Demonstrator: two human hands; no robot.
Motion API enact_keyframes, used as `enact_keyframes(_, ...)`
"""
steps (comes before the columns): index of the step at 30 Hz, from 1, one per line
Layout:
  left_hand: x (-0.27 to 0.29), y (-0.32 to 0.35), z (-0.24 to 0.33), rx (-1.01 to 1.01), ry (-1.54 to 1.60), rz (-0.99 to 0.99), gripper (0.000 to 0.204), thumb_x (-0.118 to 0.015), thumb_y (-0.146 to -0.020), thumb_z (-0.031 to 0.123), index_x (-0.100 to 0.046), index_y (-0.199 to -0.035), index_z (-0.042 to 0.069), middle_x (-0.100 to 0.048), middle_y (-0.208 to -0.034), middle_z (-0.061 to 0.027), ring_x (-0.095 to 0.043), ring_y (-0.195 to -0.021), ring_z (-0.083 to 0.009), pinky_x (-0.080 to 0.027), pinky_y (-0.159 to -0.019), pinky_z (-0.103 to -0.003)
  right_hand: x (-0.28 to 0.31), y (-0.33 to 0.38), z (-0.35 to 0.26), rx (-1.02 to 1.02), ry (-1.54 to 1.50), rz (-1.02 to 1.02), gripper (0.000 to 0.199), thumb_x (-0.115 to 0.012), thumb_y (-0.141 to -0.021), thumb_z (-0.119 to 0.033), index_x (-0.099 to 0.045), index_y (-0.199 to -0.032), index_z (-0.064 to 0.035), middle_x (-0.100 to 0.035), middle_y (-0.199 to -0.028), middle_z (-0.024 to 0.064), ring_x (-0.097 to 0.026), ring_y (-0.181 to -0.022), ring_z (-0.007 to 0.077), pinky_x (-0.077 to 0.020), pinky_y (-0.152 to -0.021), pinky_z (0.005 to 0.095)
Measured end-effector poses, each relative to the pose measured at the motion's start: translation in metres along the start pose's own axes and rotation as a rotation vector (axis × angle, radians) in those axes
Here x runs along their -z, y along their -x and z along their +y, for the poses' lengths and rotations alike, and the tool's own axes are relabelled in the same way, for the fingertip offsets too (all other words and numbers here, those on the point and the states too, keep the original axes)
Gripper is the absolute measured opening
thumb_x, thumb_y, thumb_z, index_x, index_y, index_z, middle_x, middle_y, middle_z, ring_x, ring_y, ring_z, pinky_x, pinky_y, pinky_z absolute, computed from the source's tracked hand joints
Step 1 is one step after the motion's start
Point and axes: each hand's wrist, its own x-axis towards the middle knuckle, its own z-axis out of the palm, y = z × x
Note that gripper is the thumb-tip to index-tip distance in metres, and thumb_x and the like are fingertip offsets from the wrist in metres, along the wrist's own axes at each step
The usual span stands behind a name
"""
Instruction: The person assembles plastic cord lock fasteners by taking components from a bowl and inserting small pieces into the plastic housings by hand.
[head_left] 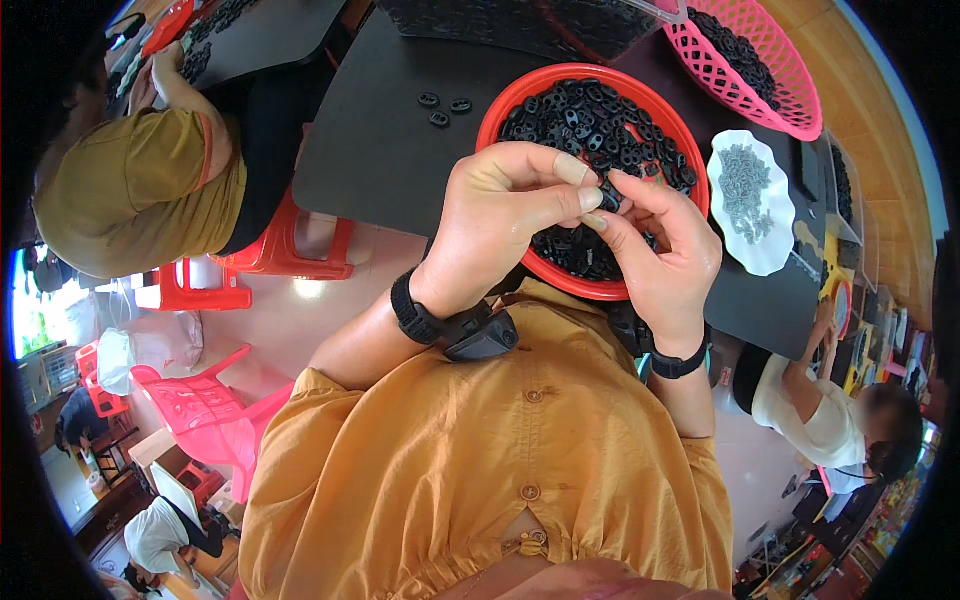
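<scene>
My left hand (505, 212) and my right hand (668, 245) meet over a red basin (490, 128), thumbs and index fingers closed together. Between the fingertips shows a small black plastic piece (611, 197), mostly hidden by the fingers of both hands. A pale wrap covers the tip of my left index finger. Many black oval pieces with two holes (585, 120) fill the basin. To the right of it, a white scalloped dish (722, 190) holds a heap of tiny grey parts (746, 195), too small to make out singly.
Three loose black oval pieces (439, 118) lie on the dark table (370, 150) left of the basin. At the far right stands a pink lattice basket (800, 100) of black parts. Co-workers sit at left (140, 190) and right (815, 410). A pink chair (215, 410) stands behind at left.
</scene>
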Motion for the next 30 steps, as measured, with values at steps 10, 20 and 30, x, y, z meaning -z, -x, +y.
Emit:
enact_keyframes(10, -0.002, 0.001, -0.001, -0.017, 0.045, -0.023, 0.009, -0.064, -0.083, -0.005, -0.066, -0.091, -0.001, -0.068, -0.087, -0.0066, -0.063, -0.076, -0.0106, -0.051, -0.068, -0.023, -0.001, -0.003, 0.000, 0.206, 0.095, 0.043, 0.027, -0.077, -0.070, 0.003, -0.069, -0.095, -0.0022, -0.068, -0.086, 0.0120, -0.066, -0.077, 0.0218, -0.0532, -0.069, 0.0297)
enact_keyframes(20, -0.001, -0.010, -0.009, 0.005, -0.036, -0.074, 0.022, -0.058, -0.094, 0.009, -0.060, -0.114, 0.001, -0.068, -0.097, -0.0099, -0.065, -0.084, -0.0163, -0.055, -0.075, -0.028, 0.063, -0.054, -0.012, -0.140, 0.248, 0.049, 0.025, -0.069, -0.084, -0.008, -0.066, -0.109, -0.0041, -0.066, -0.091, 0.0024, -0.060, -0.072, 0.0079, -0.0497, -0.066, 0.0226)
enact_keyframes(30, 0.004, -0.012, -0.013, -0.037, 0.077, -0.086, 0.024, -0.055, -0.095, 0.007, -0.056, -0.117, 0.000, -0.065, -0.100, -0.0121, -0.065, -0.087, -0.0181, -0.055, -0.077, -0.031, 0.103, -0.115, 0.029, 0.111, 0.685, -0.097, 0.025, -0.065, -0.086, -0.016, -0.066, -0.109, -0.0066, -0.068, -0.098, 0.0109, -0.065, -0.082, 0.0199, -0.0507, -0.073, 0.0307)
